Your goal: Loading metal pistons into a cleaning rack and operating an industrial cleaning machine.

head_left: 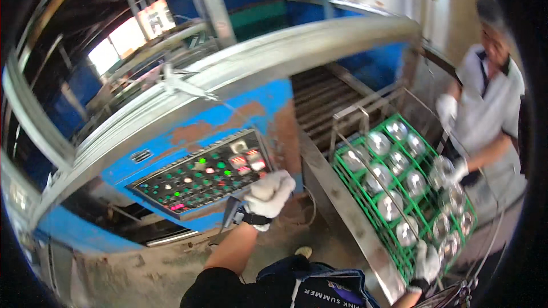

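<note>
One blue machine (265, 94), patched with rust, takes up most of the left and middle, with one thick, pale metal beam (342, 35) bowing across it. One co-worker (491, 91) stands at the far right; of that person's two white-gloved hands, one is at a round piece (440, 172) over the rack and the other is raised near the chest. One green rack (372, 225) lies slantwise to the person's right, between the co-worker and one long metal ledge (342, 217). One dark control panel (197, 179) is set in the machine's face, with many small buttons and at least three glowing green lamps.

The person's two hands wear white gloves. The left hand (269, 195) is held out from a forearm rising from below, just by the panel's lower right corner — fingers curled inward, though I cannot tell whether they hold anything. The right hand (427, 261) reaches to the rack's near end, fingers toward its edge; whether it grips or merely rests there, I cannot tell. Roughly thirteen shiny round pieces (390, 205) sit in the rack — overlaps blur the exact count. One black wristband (256, 219) circles the left wrist.
</note>
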### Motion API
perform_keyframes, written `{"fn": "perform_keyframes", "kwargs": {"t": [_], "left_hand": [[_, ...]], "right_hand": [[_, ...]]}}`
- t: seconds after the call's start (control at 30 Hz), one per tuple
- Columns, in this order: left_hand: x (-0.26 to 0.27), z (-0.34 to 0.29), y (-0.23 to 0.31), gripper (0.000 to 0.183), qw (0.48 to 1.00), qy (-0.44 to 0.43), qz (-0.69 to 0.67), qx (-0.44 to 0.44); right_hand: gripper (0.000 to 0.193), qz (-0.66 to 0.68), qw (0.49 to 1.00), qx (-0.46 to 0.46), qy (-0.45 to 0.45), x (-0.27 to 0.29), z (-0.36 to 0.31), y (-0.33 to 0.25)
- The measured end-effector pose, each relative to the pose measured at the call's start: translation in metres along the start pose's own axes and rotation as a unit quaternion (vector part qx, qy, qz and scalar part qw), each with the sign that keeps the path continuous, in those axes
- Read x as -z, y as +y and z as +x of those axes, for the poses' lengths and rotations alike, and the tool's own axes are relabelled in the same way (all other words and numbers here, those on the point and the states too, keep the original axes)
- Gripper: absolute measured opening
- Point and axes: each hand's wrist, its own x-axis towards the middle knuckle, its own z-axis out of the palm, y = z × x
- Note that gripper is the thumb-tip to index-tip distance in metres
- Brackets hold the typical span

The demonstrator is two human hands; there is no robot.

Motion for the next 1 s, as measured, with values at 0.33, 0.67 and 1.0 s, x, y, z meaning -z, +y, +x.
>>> {"fn": "perform_keyframes", "kwargs": {"t": [0.33,0.67,1.0], "left_hand": [[0.234,0.126,0.005,0.069,0.894,0.405,0.177,-0.071],[0.241,0.176,0.007,0.02,0.928,0.291,-0.225,-0.063],[0.008,0.095,0.095,0.03,0.927,-0.166,-0.335,0.019]], "right_hand": [[0.069,-0.035,0.995,-0.076,0.045,-0.026,0.029,-0.015],[0.063,-0.091,0.977,-0.135,0.14,-0.015,0.019,-0.014],[0.098,0.199,0.919,0.307,0.149,-0.011,-0.026,-0.138]]}}
